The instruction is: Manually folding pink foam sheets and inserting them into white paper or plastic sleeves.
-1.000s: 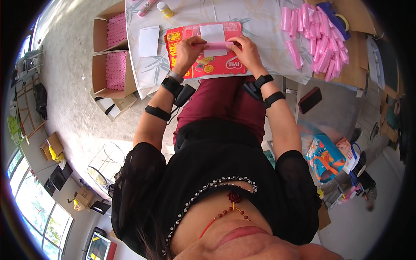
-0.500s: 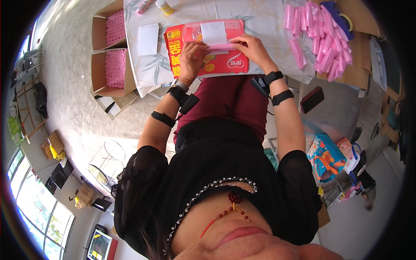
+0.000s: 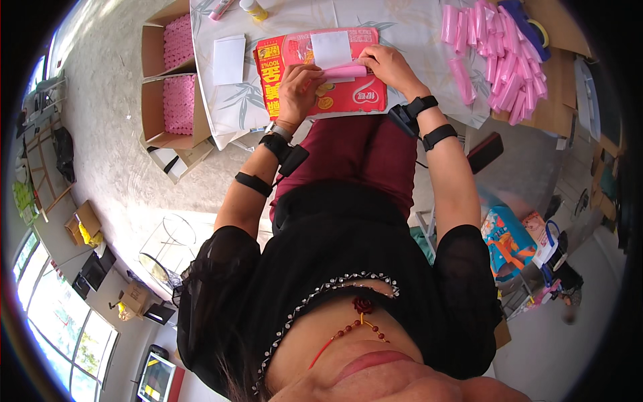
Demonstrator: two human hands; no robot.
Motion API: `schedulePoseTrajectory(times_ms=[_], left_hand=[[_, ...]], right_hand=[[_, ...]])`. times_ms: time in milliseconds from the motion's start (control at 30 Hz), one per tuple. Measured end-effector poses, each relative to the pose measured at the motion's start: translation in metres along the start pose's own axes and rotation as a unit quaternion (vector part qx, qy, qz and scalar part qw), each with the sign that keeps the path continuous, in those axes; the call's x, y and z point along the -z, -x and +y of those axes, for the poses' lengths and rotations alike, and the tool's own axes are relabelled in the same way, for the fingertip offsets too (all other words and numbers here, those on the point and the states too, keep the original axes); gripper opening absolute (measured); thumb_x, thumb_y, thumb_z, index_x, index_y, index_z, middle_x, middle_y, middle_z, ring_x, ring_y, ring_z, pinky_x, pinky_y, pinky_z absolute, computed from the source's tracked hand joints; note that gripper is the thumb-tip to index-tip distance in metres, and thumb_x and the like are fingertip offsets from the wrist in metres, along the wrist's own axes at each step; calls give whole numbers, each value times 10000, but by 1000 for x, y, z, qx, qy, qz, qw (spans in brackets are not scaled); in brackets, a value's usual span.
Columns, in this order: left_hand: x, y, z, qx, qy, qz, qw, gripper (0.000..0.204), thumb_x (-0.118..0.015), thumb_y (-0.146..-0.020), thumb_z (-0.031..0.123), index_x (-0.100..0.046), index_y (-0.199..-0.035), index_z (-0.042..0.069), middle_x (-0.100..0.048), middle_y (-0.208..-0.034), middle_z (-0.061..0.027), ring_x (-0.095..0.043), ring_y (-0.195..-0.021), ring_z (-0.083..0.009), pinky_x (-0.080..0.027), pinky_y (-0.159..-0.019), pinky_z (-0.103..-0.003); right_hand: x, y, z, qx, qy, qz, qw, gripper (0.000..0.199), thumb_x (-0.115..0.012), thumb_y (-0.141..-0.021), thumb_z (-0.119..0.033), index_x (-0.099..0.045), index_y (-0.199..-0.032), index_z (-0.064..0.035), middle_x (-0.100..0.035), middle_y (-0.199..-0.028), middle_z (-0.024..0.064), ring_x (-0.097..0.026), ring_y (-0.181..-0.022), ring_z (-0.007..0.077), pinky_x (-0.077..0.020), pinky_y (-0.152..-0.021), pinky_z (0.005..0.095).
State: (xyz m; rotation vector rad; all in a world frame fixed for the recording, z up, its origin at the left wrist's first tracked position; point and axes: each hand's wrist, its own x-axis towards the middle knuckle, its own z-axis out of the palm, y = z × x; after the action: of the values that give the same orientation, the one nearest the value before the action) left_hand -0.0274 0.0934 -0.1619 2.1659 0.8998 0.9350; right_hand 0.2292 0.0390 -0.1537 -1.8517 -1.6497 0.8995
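Pink folded piece (image 3: 345, 71), red printed packet (image 3: 348, 94), bamboo-patterned white tablecloth (image 3: 415, 20)

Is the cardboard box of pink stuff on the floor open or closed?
Open: the cardboard box has flaps spread, pink contents visible.

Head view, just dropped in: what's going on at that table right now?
A person works at a cloth-covered table. Both hands hold a small pink packet over a red bag: left hand at its near end, right hand at the other. A white card lies just beyond it. A pile of pink packets sits to the right.
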Motion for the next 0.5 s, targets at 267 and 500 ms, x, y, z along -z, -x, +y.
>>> schedulePoseTrajectory(times_ms=[267,500], left_hand=[[1,-1,0,0,-3,-5,1000,172,-822,-766,43,-755,-921,73,-752,-1001,-62,-683,-975,-253,-555,-854,-366],[2,-1,-1,6,-1,-9,1000,171,-823,-767,49,-758,-923,74,-753,-1000,-64,-683,-982,-253,-555,-863,-367]], right_hand=[[-4,-2,1,5,13,16,1000,208,-622,-974,-235,-704,-965,-43,-711,-864,147,-673,-861,354,-523,-785,450],[12,-8,3,15,-68,-47,996,204,-618,-982,-208,-718,-1028,-36,-739,-886,144,-709,-800,284,-545,-754,381]])
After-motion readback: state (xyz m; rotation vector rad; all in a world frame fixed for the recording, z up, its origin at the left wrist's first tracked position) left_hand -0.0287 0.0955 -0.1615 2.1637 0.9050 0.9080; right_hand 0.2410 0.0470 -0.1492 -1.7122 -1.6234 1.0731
